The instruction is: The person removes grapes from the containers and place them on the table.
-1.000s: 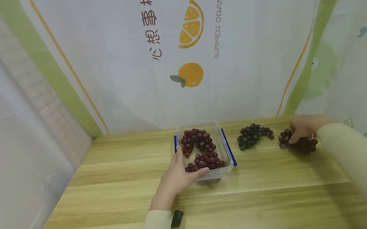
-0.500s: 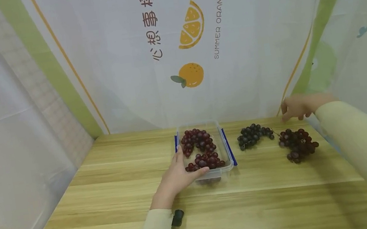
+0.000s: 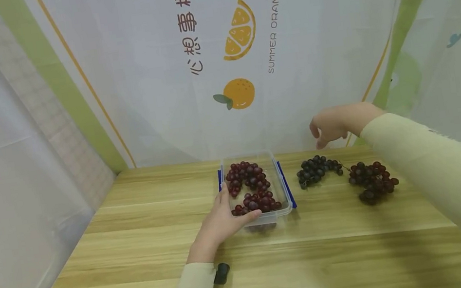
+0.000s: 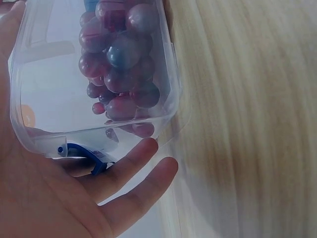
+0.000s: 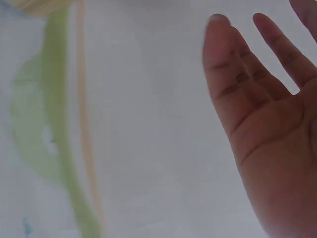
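Note:
My left hand [image 3: 217, 222] holds the near left corner of a clear plastic food container [image 3: 282, 212] with blue side clips, thumb on the front and fingers along the left side. Dark red grapes [image 3: 261, 202] lie in the container; the left wrist view shows them through its clear wall [image 4: 49, 89]. My right hand [image 3: 335, 123] hovers above the back of the table, fingers loosely bent, holding nothing. Below it lies a bunch of black grapes [image 3: 316, 170]. A bunch of red grapes [image 3: 373, 181] rests to the right of that, under my forearm's far side.
A wood-grain table [image 3: 138, 240] carries everything. Behind it hangs a white curtain [image 3: 153, 100] with printed oranges, and more curtains close in the left and right sides. A small black object [image 3: 222, 274] shows beside my left wrist.
My right hand has let go of the red grapes on the right, risen, and moved left to above the black grapes. The left hand and container have stayed in place.

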{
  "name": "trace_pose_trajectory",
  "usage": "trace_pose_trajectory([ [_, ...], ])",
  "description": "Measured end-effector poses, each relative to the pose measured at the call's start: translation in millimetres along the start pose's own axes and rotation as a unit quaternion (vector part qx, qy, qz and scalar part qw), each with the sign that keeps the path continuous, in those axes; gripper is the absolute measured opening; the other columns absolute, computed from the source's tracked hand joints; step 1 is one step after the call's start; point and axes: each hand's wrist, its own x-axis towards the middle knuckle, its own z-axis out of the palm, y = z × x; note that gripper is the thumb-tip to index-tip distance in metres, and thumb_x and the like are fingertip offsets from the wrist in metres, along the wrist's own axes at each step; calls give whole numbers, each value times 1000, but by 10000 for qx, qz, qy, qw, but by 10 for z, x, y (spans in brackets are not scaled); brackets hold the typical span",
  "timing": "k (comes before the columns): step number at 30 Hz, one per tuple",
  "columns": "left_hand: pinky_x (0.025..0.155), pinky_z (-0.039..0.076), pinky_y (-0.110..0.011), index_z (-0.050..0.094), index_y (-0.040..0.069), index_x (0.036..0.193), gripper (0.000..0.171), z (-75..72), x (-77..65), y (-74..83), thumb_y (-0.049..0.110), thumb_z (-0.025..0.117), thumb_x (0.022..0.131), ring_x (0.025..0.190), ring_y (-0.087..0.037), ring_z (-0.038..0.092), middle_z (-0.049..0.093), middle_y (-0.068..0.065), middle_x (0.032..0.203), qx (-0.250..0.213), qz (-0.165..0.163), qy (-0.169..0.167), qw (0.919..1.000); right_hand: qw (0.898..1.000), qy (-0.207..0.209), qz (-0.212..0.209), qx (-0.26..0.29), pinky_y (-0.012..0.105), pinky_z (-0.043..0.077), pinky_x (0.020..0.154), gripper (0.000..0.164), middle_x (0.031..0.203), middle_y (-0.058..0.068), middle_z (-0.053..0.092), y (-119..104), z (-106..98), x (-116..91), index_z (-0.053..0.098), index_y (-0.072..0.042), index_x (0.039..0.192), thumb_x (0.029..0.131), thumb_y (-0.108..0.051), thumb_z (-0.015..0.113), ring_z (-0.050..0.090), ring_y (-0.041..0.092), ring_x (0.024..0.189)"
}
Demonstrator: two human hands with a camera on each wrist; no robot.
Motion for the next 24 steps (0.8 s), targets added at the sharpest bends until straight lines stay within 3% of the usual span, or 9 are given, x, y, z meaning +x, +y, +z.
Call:
trace_pose_trajectory([
  [3, 107, 51, -69, -3, 21, 173, 140, 2, -1, -7, 87, 73, 76, 143, -52, 54, 11, -14, 181, 8, -12, 9, 10000, 9998, -164, -100, -59, 48, 61, 81, 49, 135, 20, 66, -208, -27, 75, 61, -2, 139, 103, -34, 71, 72, 28, 86],
  [13, 106, 53, -68, -2, 22, 173, 137, 7, 6, -4, 84, 75, 78, 144, -51, 53, 12, -14, 181, -46, -2, 22, 10000, 9986, -230, -373, -295, 41, 56, 79, 45, 126, 11, 69, -574, -68, 170, 64, -7, 136, 101, -33, 73, 68, 24, 82],
  [15, 105, 53, -67, -2, 21, 173, 136, 6, 8, -1, 82, 75, 79, 143, -51, 54, 12, -14, 181, -52, 2, 22, 10000, 9983, -215, -418, -353, 43, 56, 82, 44, 123, 11, 69, -614, -69, 175, 64, -7, 136, 101, -32, 73, 68, 24, 86],
  [21, 105, 53, -68, -3, 23, 173, 136, 5, 3, 2, 82, 75, 79, 142, -51, 55, 11, -13, 181, -85, -41, 5, 10000, 9968, -36, -539, -594, 53, 55, 103, 42, 133, 13, 69, -750, -70, 170, 66, -8, 134, 99, -31, 74, 67, 31, 118],
  [24, 109, 50, -69, -3, 23, 173, 137, 9, 7, -3, 83, 75, 78, 145, -52, 51, 11, -13, 181, -126, -28, 6, 9999, 9960, 19, -596, -661, 54, 55, 105, 43, 136, 13, 69, -815, -54, 166, 67, -9, 134, 99, -31, 76, 66, 32, 122],
])
